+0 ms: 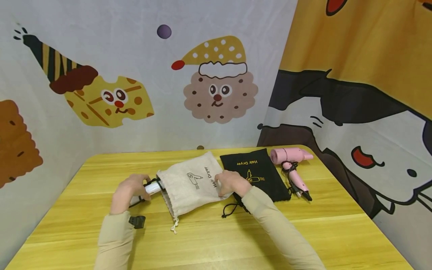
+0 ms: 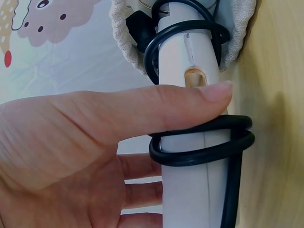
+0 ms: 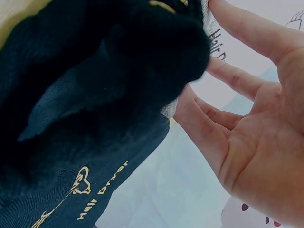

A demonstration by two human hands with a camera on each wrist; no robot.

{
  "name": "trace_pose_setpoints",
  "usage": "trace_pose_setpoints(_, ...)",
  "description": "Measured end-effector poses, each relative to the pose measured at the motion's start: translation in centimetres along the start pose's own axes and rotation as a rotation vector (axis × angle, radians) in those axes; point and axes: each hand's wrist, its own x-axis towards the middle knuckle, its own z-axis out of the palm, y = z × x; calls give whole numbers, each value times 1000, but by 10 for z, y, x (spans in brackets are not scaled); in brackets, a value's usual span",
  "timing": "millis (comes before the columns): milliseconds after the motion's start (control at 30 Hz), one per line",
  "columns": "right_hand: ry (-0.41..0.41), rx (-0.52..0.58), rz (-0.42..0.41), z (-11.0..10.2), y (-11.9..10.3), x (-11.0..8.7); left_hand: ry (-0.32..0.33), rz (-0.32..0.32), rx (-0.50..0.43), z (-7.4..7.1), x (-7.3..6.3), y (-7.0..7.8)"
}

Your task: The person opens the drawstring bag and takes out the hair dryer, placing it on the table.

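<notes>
My left hand (image 1: 131, 190) grips the white handle of a hair dryer (image 2: 187, 190), its thumb across the front. A black cord (image 2: 202, 154) is looped around that handle. The dryer's upper part is hidden inside the mouth of a beige drawstring bag (image 1: 189, 183) printed "Hair Dryer". At the bag's closed end my right hand (image 1: 233, 182) pinches the cloth between thumb and fingers. Just beneath and beside that hand lies a black drawstring bag (image 1: 270, 183), also printed "Hair Dryer"; in the right wrist view it covers part of the fingertips.
A pink hair dryer (image 1: 290, 155) with its cord wrapped around the handle lies right of the black bag, near the table's far right edge. The yellow wood-grain table (image 1: 202, 247) meets a printed cloth backdrop (image 1: 162, 138) behind and at the sides.
</notes>
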Motion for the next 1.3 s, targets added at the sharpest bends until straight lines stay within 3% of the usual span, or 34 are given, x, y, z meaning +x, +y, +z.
trace_pose_setpoints(600,4,3,-3,-1,-2,-2,-33,-49,-10,-4,-12,2)
trace_pose_setpoints(800,-41,15,-47,-5,5,1,-16,-47,12,-4,-11,3)
trace_pose_setpoints(933,-26,180,-127,-10,15,8,-3,-50,26,-4,-10,5)
trace_pose_setpoints(1100,103,470,-270,-12,22,23,13,-53,37,-3,-9,6)
trace_pose_setpoints(1200,168,499,-290,-13,21,32,31,-47,40,-2,-9,7)
trace_pose_setpoints(1300,175,416,-261,-14,16,38,54,-31,44,-1,-9,8)
